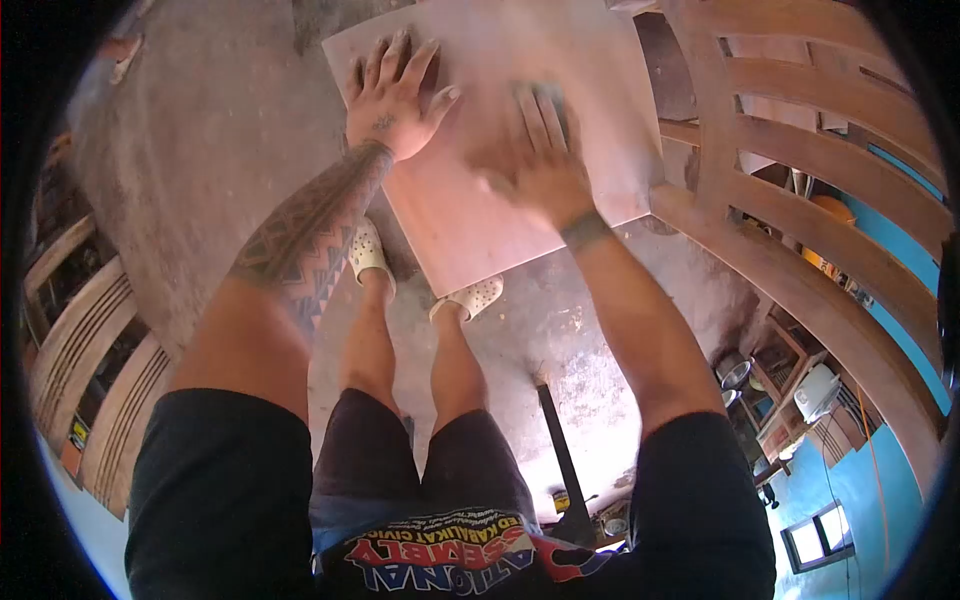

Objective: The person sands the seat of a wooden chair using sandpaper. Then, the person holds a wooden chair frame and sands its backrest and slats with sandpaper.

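Note:
A pale pinkish flat board [450,225] lies in front of me, with its near corner over my feet. My left hand [395,105] rests on its left edge, fingers spread and holding nothing. Toward the middle of the board is my right hand [545,170], palm down with the fingers stretched forward. Motion blurs that hand. A dark patch shows beside its fingertips; whether it is shadow or a thin thing under the hand I cannot make out.
Wooden slatted furniture [800,150] stands close at the right of the board. More slatted wood [100,390] is at the left. Below are my light clogs [470,297] on the worn concrete floor [200,130]. A wooden shelf with household items [790,380] is at lower right.

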### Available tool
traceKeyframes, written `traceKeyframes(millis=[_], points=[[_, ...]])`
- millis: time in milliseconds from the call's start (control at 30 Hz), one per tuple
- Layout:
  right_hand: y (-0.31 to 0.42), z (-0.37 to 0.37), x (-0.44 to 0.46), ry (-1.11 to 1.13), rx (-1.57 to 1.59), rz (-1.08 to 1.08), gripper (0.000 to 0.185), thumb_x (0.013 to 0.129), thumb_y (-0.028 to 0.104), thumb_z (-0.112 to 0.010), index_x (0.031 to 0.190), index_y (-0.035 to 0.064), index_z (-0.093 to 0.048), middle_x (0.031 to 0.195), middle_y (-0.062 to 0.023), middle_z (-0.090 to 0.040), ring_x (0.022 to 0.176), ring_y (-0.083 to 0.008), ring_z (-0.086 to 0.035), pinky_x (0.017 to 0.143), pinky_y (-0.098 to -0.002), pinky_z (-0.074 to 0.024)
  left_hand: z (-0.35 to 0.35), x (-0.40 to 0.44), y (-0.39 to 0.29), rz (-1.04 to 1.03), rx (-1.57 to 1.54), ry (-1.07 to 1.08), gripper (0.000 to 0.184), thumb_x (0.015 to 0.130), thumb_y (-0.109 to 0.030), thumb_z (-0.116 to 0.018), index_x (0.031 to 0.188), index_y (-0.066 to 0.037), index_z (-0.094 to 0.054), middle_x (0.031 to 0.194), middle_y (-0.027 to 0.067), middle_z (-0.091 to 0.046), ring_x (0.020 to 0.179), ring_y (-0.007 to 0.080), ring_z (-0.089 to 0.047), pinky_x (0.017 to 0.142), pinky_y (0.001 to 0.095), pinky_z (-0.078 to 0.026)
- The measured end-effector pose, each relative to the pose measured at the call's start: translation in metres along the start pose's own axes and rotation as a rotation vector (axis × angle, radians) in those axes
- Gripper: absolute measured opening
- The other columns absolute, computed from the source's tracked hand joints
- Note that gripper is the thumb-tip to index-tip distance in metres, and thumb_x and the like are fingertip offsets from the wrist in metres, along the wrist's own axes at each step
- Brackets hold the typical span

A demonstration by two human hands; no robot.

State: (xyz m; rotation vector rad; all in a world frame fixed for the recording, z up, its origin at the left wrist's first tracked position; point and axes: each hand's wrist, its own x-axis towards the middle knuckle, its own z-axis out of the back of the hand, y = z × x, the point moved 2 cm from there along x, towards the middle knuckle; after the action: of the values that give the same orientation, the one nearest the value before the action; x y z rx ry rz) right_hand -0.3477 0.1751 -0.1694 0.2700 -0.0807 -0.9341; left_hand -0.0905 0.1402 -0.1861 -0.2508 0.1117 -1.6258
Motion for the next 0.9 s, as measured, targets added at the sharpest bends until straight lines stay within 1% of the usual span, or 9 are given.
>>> traceKeyframes(millis=[133,233,367,467,533,600,700,833,900], points=[[0.002,-0.008,0.102,-0.090,-0.040,-0.145,0.107,0.098,0.071,-0.060,0.172,0.0002,-0.031,0.183,-0.0161,-0.025,0.169,-0.0414,-0.019,0.134,-0.0676,-0.0127,-0.008,0.000,0.010,-0.022,-0.056,-0.040,0.070,0.108,-0.065,-0.052,0.167,-0.029,-0.047,0.177,0.0121,-0.037,0.167,0.0366,-0.027,0.136,0.0598,-0.014],[0.011,-0.041,0.024,-0.154,-0.095,-0.034,0.108,0.095,0.068,-0.063,0.174,0.0031,-0.028,0.183,-0.0151,-0.024,0.169,-0.0381,-0.018,0.136,-0.0644,-0.0096,-0.008,-0.001,0.011,-0.030,-0.056,-0.015,0.068,0.108,-0.065,-0.051,0.166,-0.030,-0.049,0.177,0.0120,-0.038,0.167,0.0367,-0.026,0.136,0.0601,-0.013],[0.032,-0.009,-0.140,0.234,0.107,0.021,0.098,0.095,0.063,-0.067,0.170,0.0063,-0.040,0.183,-0.0152,-0.025,0.169,-0.0387,-0.019,0.137,-0.0640,-0.0085,-0.003,0.002,0.008,-0.008,0.017,0.008,0.069,0.108,-0.066,-0.050,0.168,-0.032,-0.046,0.179,0.0116,-0.035,0.167,0.0360,-0.025,0.136,0.0599,-0.012],[-0.001,0.009,-0.094,0.307,-0.072,0.076,0.098,0.096,0.070,-0.063,0.169,0.0063,-0.043,0.183,-0.0159,-0.024,0.169,-0.0380,-0.019,0.137,-0.0645,-0.0083,-0.003,0.001,0.006,-0.008,0.019,0.028,0.071,0.108,-0.068,-0.050,0.169,-0.033,-0.043,0.180,0.0113,-0.032,0.168,0.0357,-0.024,0.136,0.0601,-0.012],[-0.034,-0.011,-0.022,-0.043,-0.096,0.105,0.100,0.097,0.074,-0.058,0.169,0.0064,-0.042,0.183,-0.0159,-0.024,0.169,-0.0382,-0.019,0.137,-0.0652,-0.0080,-0.005,0.002,0.006,-0.018,0.018,0.024,0.072,0.108,-0.069,-0.050,0.170,-0.033,-0.042,0.181,0.0113,-0.030,0.168,0.0357,-0.023,0.136,0.0603,-0.011],[-0.050,-0.002,0.044,-0.088,-0.060,-0.001,0.105,0.098,0.079,-0.053,0.170,0.0041,-0.040,0.183,-0.0157,-0.024,0.168,-0.0388,-0.020,0.136,-0.0664,-0.0103,-0.005,0.003,0.006,-0.021,0.024,0.029,0.073,0.108,-0.070,-0.050,0.170,-0.033,-0.041,0.180,0.0117,-0.031,0.168,0.0357,-0.023,0.136,0.0605,-0.011],[-0.045,-0.003,0.019,-0.029,-0.103,-0.049,0.108,0.098,0.077,-0.057,0.171,0.0005,-0.035,0.182,-0.0181,-0.024,0.168,-0.0420,-0.021,0.135,-0.0675,-0.0120,-0.005,-0.001,0.007,-0.033,0.012,0.042,0.074,0.107,-0.070,-0.050,0.170,-0.033,-0.041,0.179,0.0124,-0.032,0.168,0.0355,-0.023,0.136,0.0606,-0.011],[-0.021,0.007,-0.164,0.207,-0.007,-0.168,0.118,0.096,0.068,-0.068,0.173,-0.0064,-0.019,0.179,-0.0330,-0.017,0.168,-0.0494,-0.013,0.135,-0.0661,-0.0116,-0.004,0.002,0.007,-0.017,0.049,0.028,0.075,0.107,-0.071,-0.049,0.171,-0.032,-0.040,0.178,0.0130,-0.034,0.168,0.0351,-0.023,0.136,0.0607,-0.011],[-0.023,0.024,-0.141,0.237,0.007,-0.152,0.117,0.097,0.068,-0.068,0.173,-0.0072,-0.021,0.179,-0.0344,-0.017,0.169,-0.0490,-0.011,0.135,-0.0656,-0.0104,-0.004,0.003,0.013,-0.014,0.048,0.016,0.075,0.108,-0.071,-0.049,0.171,-0.033,-0.040,0.178,0.0131,-0.034,0.168,0.0350,-0.023,0.136,0.0605,-0.010]])
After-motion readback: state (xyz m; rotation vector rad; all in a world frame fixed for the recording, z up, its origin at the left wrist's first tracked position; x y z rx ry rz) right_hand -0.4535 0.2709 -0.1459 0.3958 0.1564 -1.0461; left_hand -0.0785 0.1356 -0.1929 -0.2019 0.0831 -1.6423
